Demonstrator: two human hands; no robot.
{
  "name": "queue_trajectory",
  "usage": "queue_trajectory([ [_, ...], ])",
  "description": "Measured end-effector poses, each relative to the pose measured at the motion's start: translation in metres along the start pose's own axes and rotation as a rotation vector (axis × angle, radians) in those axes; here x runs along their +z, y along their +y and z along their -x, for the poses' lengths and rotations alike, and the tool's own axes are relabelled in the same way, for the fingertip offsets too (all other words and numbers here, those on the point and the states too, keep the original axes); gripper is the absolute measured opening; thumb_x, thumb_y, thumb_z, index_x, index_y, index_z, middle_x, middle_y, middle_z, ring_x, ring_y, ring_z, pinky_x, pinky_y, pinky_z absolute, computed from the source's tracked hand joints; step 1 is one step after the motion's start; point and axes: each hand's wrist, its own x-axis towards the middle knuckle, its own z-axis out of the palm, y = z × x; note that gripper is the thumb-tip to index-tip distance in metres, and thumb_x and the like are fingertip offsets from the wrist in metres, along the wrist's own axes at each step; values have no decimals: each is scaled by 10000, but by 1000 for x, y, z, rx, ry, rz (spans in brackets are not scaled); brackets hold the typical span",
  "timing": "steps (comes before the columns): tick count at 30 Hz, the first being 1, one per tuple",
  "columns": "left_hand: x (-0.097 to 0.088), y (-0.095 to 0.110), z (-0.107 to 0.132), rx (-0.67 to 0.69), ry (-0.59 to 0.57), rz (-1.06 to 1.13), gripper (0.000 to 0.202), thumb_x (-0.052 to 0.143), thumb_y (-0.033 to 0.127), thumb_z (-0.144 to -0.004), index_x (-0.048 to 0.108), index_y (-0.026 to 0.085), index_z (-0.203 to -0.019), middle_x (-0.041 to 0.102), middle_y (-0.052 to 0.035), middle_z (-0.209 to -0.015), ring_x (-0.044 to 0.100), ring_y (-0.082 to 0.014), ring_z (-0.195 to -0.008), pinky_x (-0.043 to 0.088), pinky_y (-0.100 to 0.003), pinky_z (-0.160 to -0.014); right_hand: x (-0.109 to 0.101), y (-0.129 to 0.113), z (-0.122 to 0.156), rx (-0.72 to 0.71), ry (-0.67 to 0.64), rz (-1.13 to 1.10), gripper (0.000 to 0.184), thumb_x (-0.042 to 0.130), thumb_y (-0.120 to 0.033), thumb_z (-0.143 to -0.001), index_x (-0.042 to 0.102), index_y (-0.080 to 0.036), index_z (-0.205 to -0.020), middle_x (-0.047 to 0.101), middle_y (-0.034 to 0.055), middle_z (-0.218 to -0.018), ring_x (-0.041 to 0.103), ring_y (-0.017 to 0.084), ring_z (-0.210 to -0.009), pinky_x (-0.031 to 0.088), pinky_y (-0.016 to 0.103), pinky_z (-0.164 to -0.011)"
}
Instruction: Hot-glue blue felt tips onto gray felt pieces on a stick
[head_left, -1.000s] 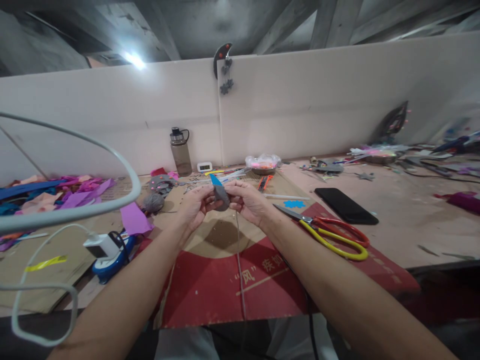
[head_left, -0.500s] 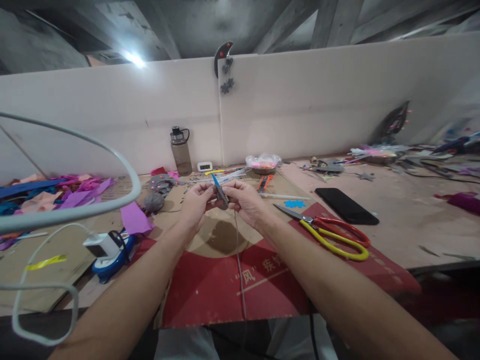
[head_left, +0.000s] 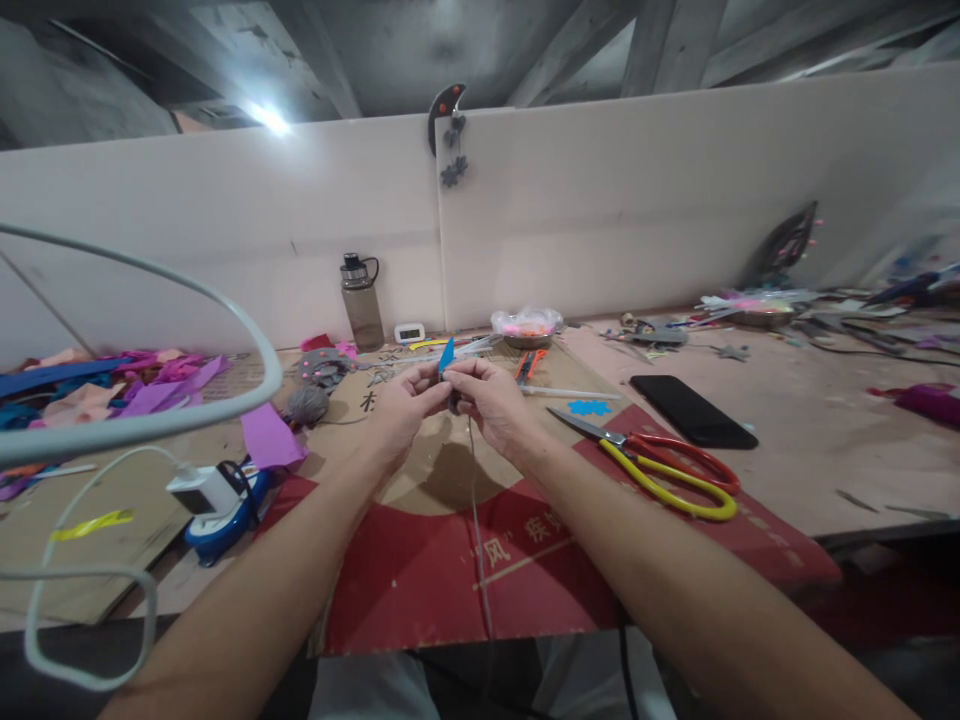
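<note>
My left hand (head_left: 413, 398) and my right hand (head_left: 486, 395) meet above the cardboard, thumbs and fingers pinched together on one small piece. A blue felt-like tip (head_left: 447, 355) sticks up between them. Below it a dark grey part (head_left: 453, 402) shows, mostly hidden by the fingers. From beneath my right hand a thin light cord (head_left: 477, 520) hangs down across the red printed cardboard (head_left: 405, 590) and over its front edge. A blue cut-out shape (head_left: 589, 408) lies to the right of my hands, close to large scissors (head_left: 660, 470) with red and yellow handles.
A black phone (head_left: 694, 411) lies on the right. Behind my hands are an orange cutter (head_left: 530, 367), a bowl (head_left: 526, 328) and a bottle (head_left: 362, 305). On the left are a grey yarn ball (head_left: 307, 406), purple scraps (head_left: 271, 437), a charger (head_left: 202, 493) and a curving white tube (head_left: 225, 290).
The small piece has turned between my fingers. Its blue tip now stands more upright and further right, and less of the grey part shows. Both hands stay in nearly the same place.
</note>
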Motion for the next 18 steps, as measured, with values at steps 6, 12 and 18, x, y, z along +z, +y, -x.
queue_trajectory([
  [6,-1,-2,-1,1,112,-4,321,724,278,-614,640,150,-896,684,-53,-815,620,-133,-690,501,-282,-687,0,1,-2,9,-16,-13,200,692,-291,-592,563,-159,-670,512,-36,-589,419,55,-500,233,193,-433],
  [12,-2,-2,-1,40,163,-33,258,692,324,-647,649,138,-820,664,-48,-787,601,-129,-695,507,-295,-685,1,2,0,-21,2,118,213,664,-336,-636,545,-172,-705,510,-37,-621,424,61,-533,276,190,-454],
  [18,-5,-3,-1,90,166,-118,296,655,381,-679,651,141,-854,645,-45,-801,577,-133,-708,510,-303,-672,0,4,-2,-50,-3,209,231,640,-376,-653,534,-184,-726,509,-40,-630,430,69,-537,310,199,-474],
])
